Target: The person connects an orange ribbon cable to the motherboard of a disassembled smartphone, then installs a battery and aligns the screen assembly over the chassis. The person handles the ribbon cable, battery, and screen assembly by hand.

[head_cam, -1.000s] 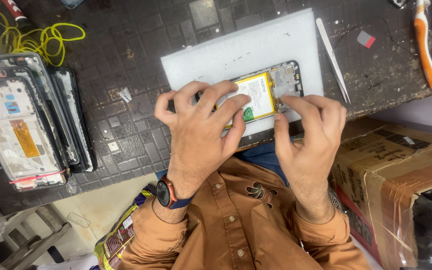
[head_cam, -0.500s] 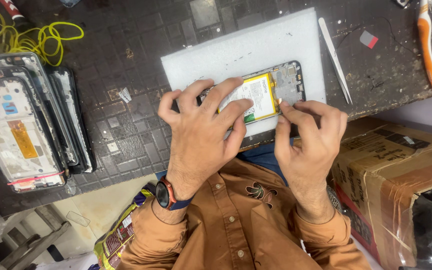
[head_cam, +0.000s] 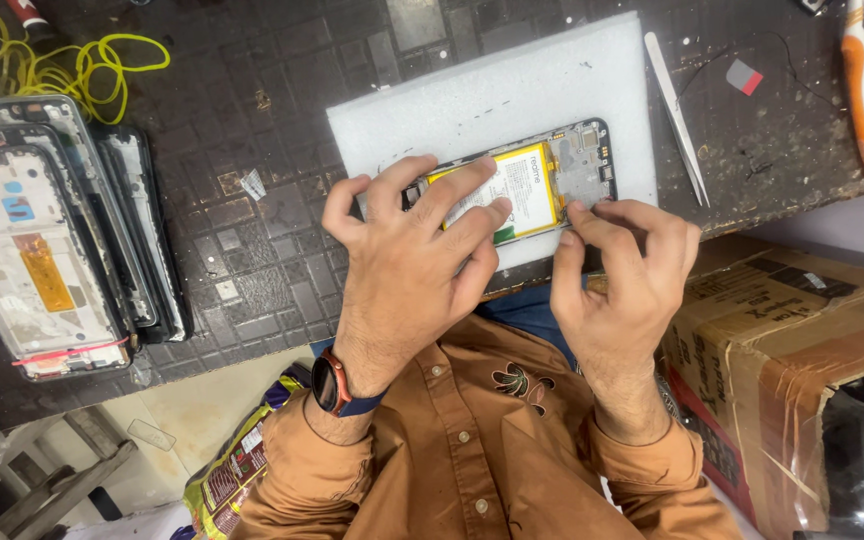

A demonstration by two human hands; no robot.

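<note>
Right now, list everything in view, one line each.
phone: one, open-backed with yellow-edged battery, on the foam pad
foam pad: one, white, on the bench
bench: one, dark, tiled mat surface
tweezers: one, pale, right of the pad
phone frames: a stack, count unclear, left edge
wire: one tangle, yellow, top left
tool: one, orange handle, top right
box: one, brown cardboard, lower right
watch: one, dark, left wrist
left hand: pressing on the phone
right hand: fingertips at the phone's near edge
</note>
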